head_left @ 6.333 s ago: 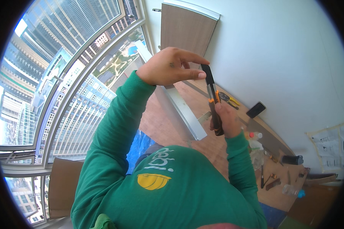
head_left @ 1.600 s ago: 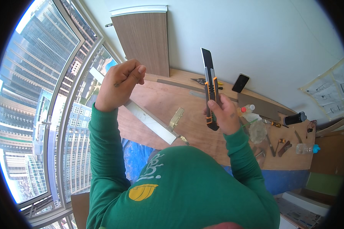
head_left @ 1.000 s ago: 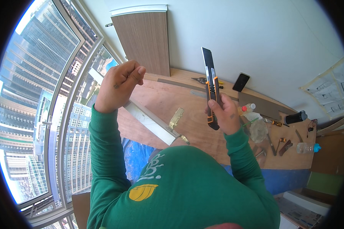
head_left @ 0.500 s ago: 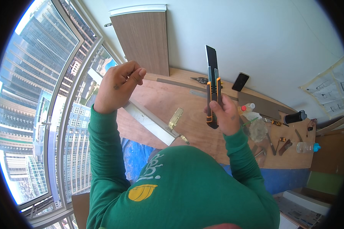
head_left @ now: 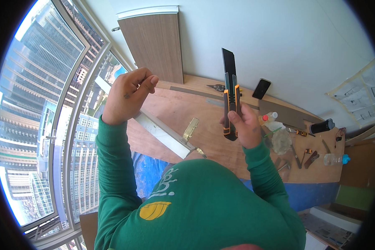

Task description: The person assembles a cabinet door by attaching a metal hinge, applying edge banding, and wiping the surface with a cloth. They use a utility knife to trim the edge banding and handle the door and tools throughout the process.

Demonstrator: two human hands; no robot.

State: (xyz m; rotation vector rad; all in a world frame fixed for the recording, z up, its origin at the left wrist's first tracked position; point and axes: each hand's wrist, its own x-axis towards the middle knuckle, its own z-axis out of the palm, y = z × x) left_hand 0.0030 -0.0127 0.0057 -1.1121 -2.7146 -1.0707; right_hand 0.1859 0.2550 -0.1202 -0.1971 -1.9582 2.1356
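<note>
In my right hand (head_left: 249, 127) is a large black-and-orange utility knife (head_left: 231, 106), held upright with its wide dark blade pointing away from me. My thumb lies along the knife's body. My left hand (head_left: 129, 96) is raised near the window, its fingers curled and the thumb pressed against them; whatever they may hold is hidden. Below and right of it, a long white metal profile (head_left: 164, 135) lies slantwise on the wooden work surface (head_left: 212, 121). A brass-coloured hinge-like fitting (head_left: 191, 129) sits by the profile's near end.
A brown wood panel (head_left: 154, 50) leans on the wall at the back left. Snips (head_left: 216, 87) and a phone (head_left: 261, 88) lie along the far edge. Bottles (head_left: 268, 117), a plastic bag (head_left: 281, 141), a black cylinder (head_left: 322, 126) and several hand tools crowd the right. Blue sheeting (head_left: 148, 171) hangs in front.
The knife has shifted slightly left, still in my right hand. My left hand keeps its curled pose in nearly the same place.
</note>
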